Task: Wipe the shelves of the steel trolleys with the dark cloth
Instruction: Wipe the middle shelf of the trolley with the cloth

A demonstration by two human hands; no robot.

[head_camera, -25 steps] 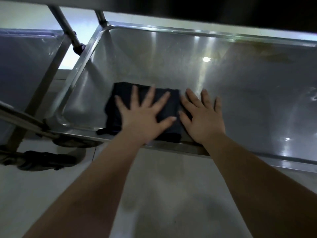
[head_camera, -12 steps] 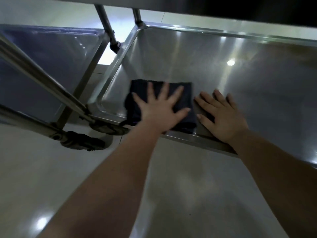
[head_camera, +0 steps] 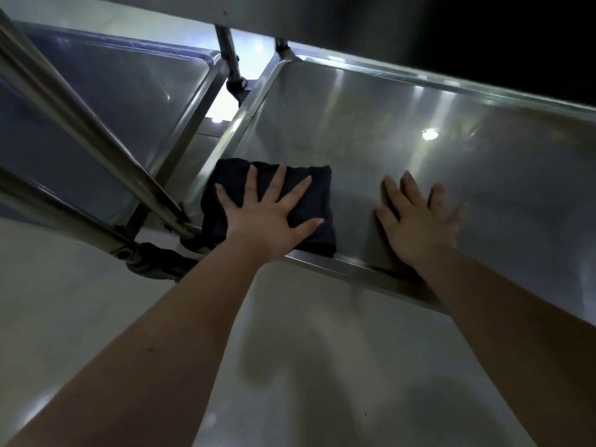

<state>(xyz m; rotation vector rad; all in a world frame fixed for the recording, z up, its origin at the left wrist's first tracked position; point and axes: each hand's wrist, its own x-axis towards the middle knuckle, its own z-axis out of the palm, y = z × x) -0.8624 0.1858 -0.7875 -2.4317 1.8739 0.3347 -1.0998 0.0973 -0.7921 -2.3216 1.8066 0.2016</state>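
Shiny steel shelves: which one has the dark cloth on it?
The right-hand steel shelf: the folded dark cloth lies in its near left corner under the left hand. The left-hand steel shelf shows no cloth.

Dim and cool-toned overall, lit from overhead to judge by one round lamp glint (head_camera: 430,134) and long pale streaks of glare on the steel shelf (head_camera: 483,195), with a blown-out white patch past its far left corner and near-black at the upper right. Soft grey shadows blotched across the pale floor (head_camera: 290,366), faint sheen low at the left; dark cloth (head_camera: 319,195) almost without detail. Fairly sharp at the left hand (head_camera: 267,227), smeared by motion blur at the right hand (head_camera: 419,227), and bowed by wide-angle distortion along the rails (head_camera: 80,124) at the left edge.
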